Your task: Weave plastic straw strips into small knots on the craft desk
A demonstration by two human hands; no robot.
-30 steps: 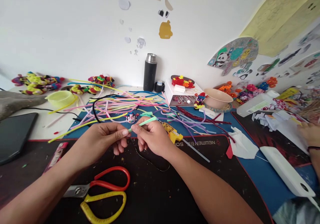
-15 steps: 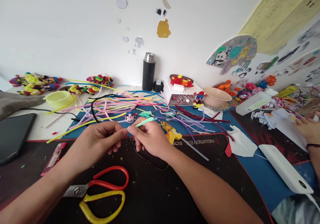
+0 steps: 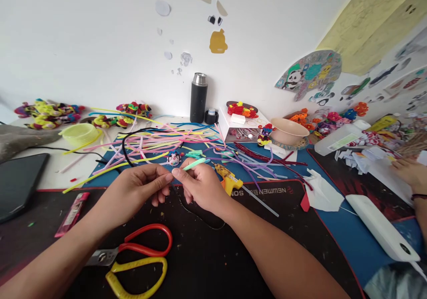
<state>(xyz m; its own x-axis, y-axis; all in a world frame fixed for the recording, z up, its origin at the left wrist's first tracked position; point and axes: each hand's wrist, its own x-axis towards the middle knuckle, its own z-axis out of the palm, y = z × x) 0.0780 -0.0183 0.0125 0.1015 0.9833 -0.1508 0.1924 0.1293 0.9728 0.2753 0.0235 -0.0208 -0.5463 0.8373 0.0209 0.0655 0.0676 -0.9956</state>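
My right hand [image 3: 202, 181] is closed on a short mint-green pipe cleaner piece [image 3: 196, 163] with a blue tip, which sticks out above the thumb and index finger. Against that thumb tip, my left hand [image 3: 145, 184] pinches with thumb and forefinger; whatever lies between them is hidden. Just behind the hands is a small doll head [image 3: 174, 157] beside more cut green pieces [image 3: 194, 153]. A yellow glue gun [image 3: 231, 181] rests right of my right hand. Scissors [image 3: 147, 241] with one red and one yellow handle lie below my hands on the black mat.
Pipe cleaners [image 3: 160, 141] in many colours spread behind the hands. A black thermos [image 3: 199, 98] stands by the wall, a beige bowl [image 3: 289, 132] to its right. A phone-like slab [image 3: 22, 185] lies left. Another person's hand [image 3: 408, 174] is at the right edge, beyond a white device [image 3: 380, 228].
Both hands have stayed together with almost no movement, the left fingertips shifting slightly right. The whole view has dropped a few pixels. The green piece is still in my right hand.
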